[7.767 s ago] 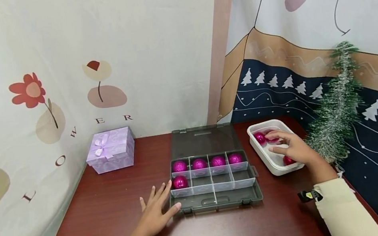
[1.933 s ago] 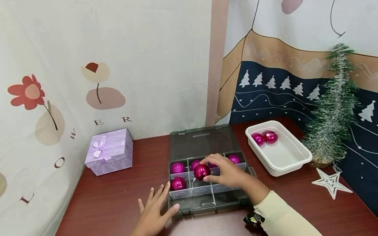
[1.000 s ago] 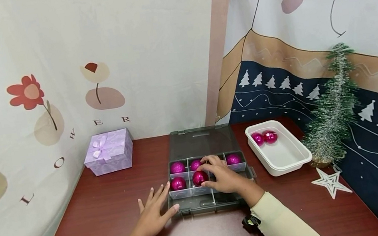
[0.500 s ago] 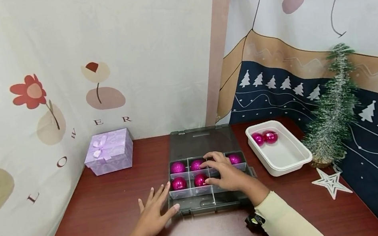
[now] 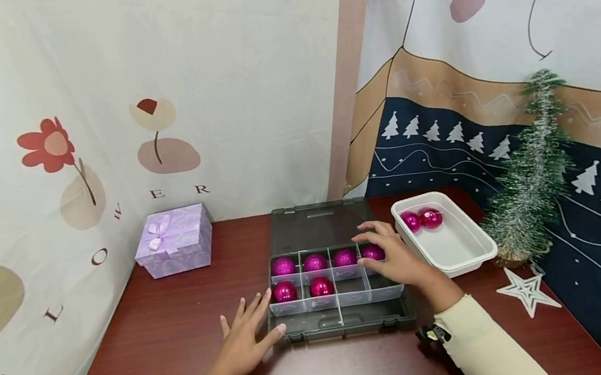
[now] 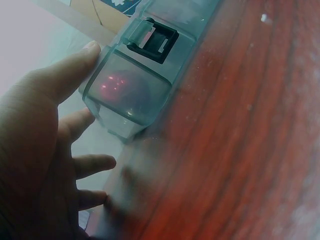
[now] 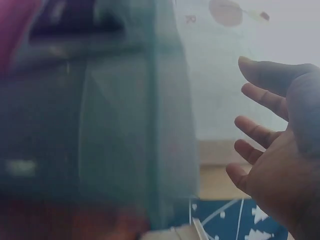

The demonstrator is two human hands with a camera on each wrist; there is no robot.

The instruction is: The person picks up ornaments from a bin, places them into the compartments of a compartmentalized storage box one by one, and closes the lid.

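A dark translucent compartment box lies with its lid folded back. Glittery magenta baubles fill its back row. Two shiny ones, a left bauble and a right bauble, sit in the middle row's left compartments. My left hand rests at the box's left edge, fingers spread; the left wrist view shows its thumb and fingertips by the box corner. Above the box's right end hovers my right hand, fingers loosely bent and holding nothing, partly covering the rightmost glittery bauble.
At the right stands a white tub holding two shiny baubles. Beyond it are a small tinsel tree and a white star. A lilac gift box stands at the back left against the wall cloth.
My right hand has carried a shiny bauble from the white tub to the second middle-row compartment, let it go and moved off to the right. My left hand has stayed put.
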